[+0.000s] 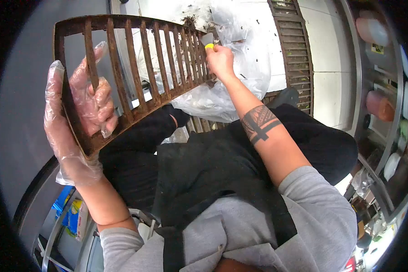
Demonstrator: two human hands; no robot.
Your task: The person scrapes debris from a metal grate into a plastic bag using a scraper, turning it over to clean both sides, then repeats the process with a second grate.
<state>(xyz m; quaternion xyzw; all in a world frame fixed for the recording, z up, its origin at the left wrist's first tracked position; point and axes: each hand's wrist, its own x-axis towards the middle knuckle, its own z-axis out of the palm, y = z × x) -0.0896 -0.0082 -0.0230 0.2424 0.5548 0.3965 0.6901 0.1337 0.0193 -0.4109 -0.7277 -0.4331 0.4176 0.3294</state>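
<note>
A rusty brown metal drain grate (136,59) is held up and tilted in front of me. My left hand (79,109), in a loose clear plastic glove, grips the grate's near end with fingers through the bars. My right hand (221,61) is bare and closed on a small scraper with a yellow handle (209,43), its blade pressed against the grate's far end. A clear plastic bag (231,86) lies below the grate on the white floor, speckled with dark debris.
A long floor drain grate (297,54) runs along the white tiles at right. My black apron and trousers (204,158) fill the middle. Shelves with containers (381,104) stand at the right edge; blue packaging (70,213) sits at lower left.
</note>
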